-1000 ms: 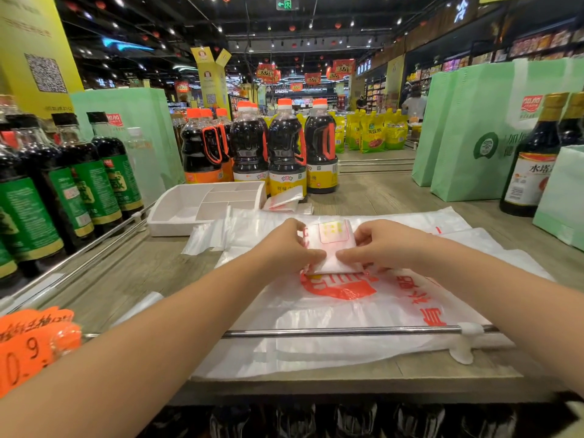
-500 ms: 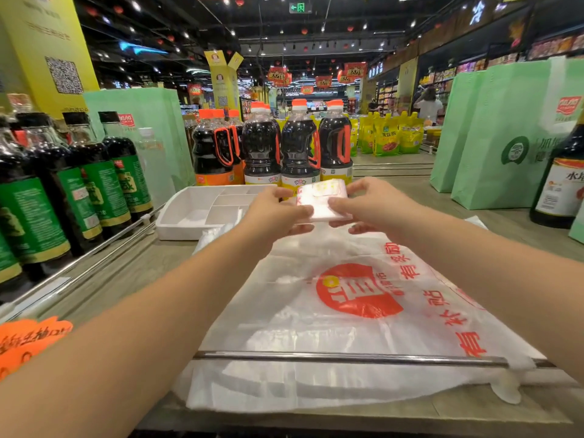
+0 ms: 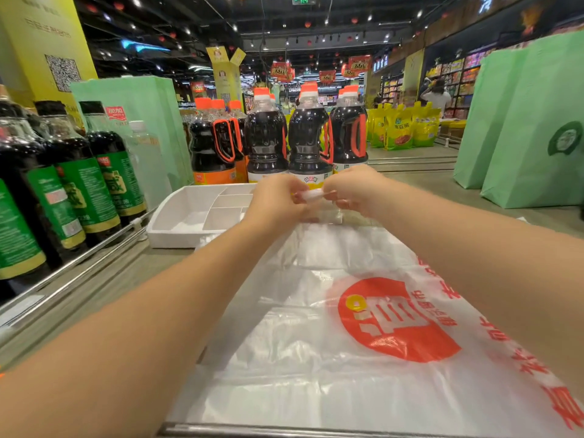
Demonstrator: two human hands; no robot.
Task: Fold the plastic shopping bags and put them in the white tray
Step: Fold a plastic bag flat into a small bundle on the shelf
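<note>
While my left hand and right hand pinch the folded bag, it hangs beside the white tray.

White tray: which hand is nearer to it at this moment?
Left. The left hand overlaps the right edge of the white tray in view; the right hand is farther right, past the folded bag both hands pinch.

Wooden shelf top with white tray, flat plastic bags, dark sauce bottles, green bags.
</note>
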